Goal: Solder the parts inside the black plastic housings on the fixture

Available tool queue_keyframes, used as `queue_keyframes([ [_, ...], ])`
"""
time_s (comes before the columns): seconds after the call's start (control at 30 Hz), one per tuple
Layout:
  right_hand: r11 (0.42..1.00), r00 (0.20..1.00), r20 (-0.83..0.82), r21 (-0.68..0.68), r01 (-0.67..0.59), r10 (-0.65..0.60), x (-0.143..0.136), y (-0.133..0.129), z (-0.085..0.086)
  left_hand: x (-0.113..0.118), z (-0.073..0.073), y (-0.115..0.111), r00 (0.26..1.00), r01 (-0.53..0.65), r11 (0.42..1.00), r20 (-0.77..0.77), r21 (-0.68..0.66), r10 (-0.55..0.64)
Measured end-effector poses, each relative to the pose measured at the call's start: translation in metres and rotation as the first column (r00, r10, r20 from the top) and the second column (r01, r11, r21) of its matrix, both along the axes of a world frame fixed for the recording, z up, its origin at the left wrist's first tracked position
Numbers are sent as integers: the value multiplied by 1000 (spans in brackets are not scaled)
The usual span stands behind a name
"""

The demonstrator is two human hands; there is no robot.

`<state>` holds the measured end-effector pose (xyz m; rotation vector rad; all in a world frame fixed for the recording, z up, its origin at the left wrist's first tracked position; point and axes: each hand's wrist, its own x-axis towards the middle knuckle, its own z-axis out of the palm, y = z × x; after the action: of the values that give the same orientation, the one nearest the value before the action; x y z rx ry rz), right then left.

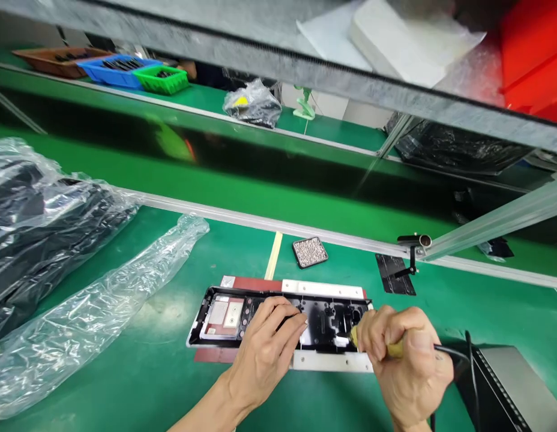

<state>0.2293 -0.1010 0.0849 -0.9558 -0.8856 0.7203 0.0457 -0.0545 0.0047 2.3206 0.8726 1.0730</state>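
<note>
A long black plastic housing (323, 324) lies in a red-and-white fixture (323, 289) on the green bench. My left hand (269, 348) is over the middle of the housing, its fingers bent and pinched together at the surface. Whatever they hold, if anything, is too small to make out. In my right hand (404, 354) is a soldering iron (394, 348) with a yellow handle and a black cord, gripped in a closed fist. Its front end points left, down at the right part of the housing. A rectangular window at the housing's left end shows the fixture below.
Behind the fixture sits a small black tray (310, 252) of tiny metal parts. Plastic-wrapped black pieces (48, 222) and a clear bag (125, 300) lie at left. A dark metal box (512, 384) stands at right near the cord. A metal shelf (278, 54) hangs overhead.
</note>
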Motion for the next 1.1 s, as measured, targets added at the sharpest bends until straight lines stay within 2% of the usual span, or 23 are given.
queue_keyframes([
  [0.1, 1000, 998, 57, 15, 22, -22, -1, 2, -1, 2, 12, 28, 995, 13, 996, -95, -88, -21],
  [0.2, 997, 995, 85, 50, 53, -57, -2, 4, -1, 9, 22, 71, 964, 2, 988, -261, -152, -42],
  [0.27, 996, 994, 83, 64, 64, -69, -3, 5, -2, 18, 22, 102, 921, -7, 985, -384, -171, -60],
  [0.4, 993, 995, 69, 97, 63, -69, -1, 4, -7, 40, 9, 154, 893, -14, 986, -445, -164, -61],
  [0.5, 992, 997, 74, 125, 12, -22, 4, 1, -15, 52, -6, 173, 879, -20, 989, -473, -145, -51],
  [0.63, 990, 996, 85, 134, -43, 32, 11, -4, -27, 64, -18, 178, 858, -14, 994, -512, -110, -44],
  [0.8, 987, 994, 91, 146, -71, 58, 12, -5, -28, 75, -19, 177, 844, -14, 996, -535, -86, -35],
  [0.97, 987, 996, 85, 158, 6, -19, 3, -1, -16, 76, -2, 174, 872, -28, 990, -487, -140, -44],
  [1.1, 990, 996, 62, 129, 62, -71, -2, -1, -8, 63, 20, 147, 920, -19, 965, -383, -262, -85],
])
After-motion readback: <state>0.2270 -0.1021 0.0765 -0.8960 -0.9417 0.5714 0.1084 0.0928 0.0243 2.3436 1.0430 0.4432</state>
